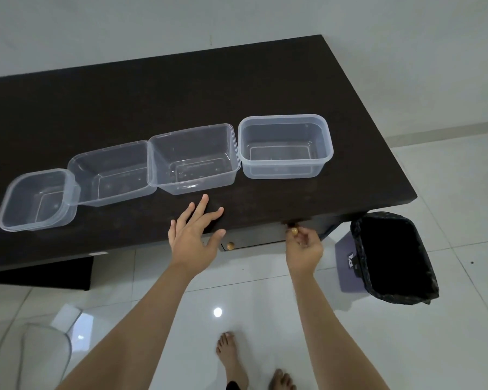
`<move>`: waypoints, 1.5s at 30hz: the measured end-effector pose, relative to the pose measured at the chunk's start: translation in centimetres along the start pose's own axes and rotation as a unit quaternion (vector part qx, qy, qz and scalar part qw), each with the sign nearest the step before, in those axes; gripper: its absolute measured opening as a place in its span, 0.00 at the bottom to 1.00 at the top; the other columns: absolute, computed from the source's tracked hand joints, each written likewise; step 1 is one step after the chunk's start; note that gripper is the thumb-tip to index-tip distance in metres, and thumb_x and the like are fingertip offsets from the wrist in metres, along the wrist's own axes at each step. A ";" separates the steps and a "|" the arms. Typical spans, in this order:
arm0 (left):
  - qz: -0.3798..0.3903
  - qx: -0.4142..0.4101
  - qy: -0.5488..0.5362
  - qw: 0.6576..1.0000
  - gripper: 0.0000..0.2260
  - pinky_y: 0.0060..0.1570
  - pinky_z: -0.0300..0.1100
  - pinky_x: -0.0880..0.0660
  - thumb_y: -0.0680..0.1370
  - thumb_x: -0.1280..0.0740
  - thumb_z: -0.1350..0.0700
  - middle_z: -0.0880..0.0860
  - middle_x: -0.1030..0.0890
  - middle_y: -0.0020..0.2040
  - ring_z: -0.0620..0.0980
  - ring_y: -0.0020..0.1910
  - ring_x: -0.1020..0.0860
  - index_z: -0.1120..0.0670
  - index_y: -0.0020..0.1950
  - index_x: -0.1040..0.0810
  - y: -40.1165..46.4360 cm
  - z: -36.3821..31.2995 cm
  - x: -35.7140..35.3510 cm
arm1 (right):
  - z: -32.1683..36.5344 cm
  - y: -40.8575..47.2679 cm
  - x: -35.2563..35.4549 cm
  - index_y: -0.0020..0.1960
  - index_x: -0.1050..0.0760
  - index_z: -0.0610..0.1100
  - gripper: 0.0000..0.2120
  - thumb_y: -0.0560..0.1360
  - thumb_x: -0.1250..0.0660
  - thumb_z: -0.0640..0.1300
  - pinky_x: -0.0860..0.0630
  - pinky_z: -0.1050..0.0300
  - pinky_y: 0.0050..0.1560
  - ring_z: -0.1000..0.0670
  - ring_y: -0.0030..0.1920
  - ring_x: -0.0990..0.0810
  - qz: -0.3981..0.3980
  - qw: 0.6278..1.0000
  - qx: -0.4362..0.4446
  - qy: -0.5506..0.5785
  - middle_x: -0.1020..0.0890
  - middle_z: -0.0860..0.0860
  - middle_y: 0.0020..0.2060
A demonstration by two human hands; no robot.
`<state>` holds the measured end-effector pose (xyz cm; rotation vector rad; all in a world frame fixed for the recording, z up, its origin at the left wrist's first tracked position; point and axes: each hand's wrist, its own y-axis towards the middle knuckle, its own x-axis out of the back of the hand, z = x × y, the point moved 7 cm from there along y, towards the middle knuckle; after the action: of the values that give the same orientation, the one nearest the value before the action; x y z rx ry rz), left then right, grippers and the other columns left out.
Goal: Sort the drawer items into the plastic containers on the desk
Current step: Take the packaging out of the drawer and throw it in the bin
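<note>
White tiled floor, dark counter [237, 88] against a pale wall. Drawer [254, 237] sits under the counter's front edge near the right corner, barely open or shut; contents hidden. Right hand [303, 247] has fingers pinched closed on the right wooden knob [294, 230]; second knob [230, 245] is free. Left hand [193, 230] is open, fingers spread, flat at the front edge, holding nothing. Advice: pull straight out and level, left hand bracing the counter. Four empty clear containers [193, 159] line the front-left. Lined bin [394, 254] stands off the right corner; mind it.
</note>
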<state>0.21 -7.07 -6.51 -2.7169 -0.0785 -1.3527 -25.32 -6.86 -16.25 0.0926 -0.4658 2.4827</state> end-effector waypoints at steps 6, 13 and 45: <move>-0.002 0.009 0.001 1.000 0.18 0.74 0.54 0.59 0.76 0.33 0.50 0.36 0.43 0.76 0.44 0.76 0.49 0.37 0.64 0.28 0.0 -0.1 0.0 | -3.1 -3.6 5.1 0.41 0.23 0.44 0.08 0.70 0.29 0.33 0.29 0.73 0.34 0.61 0.30 0.26 -0.013 1.000 0.009 0.022 0.23 0.47 0.31; -0.006 0.004 0.017 1.000 0.18 0.73 0.56 0.59 0.77 0.35 0.49 0.40 0.44 0.77 0.46 0.77 0.50 0.39 0.66 0.30 -0.2 -0.3 -0.2 | -4.3 -6.1 8.0 0.40 0.23 0.45 0.08 0.70 0.29 0.33 0.29 0.75 0.33 0.62 0.29 0.26 -0.015 1.000 -0.018 0.017 0.24 0.48 0.30; 0.039 0.166 -0.094 0.981 0.27 0.70 0.48 0.33 0.79 0.39 0.47 0.46 0.49 0.79 0.47 0.77 0.45 0.52 0.76 0.42 -17.8 -0.7 -7.5 | -6.7 -11.6 15.1 0.44 0.23 0.42 0.06 0.70 0.28 0.35 0.27 0.77 0.37 0.67 0.31 0.21 0.019 0.993 -0.108 -0.048 0.17 0.49 0.37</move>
<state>-6.52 10.51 -10.82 -2.5254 -0.1922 -0.9611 -30.62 12.62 -16.36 0.1164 -0.7793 2.4552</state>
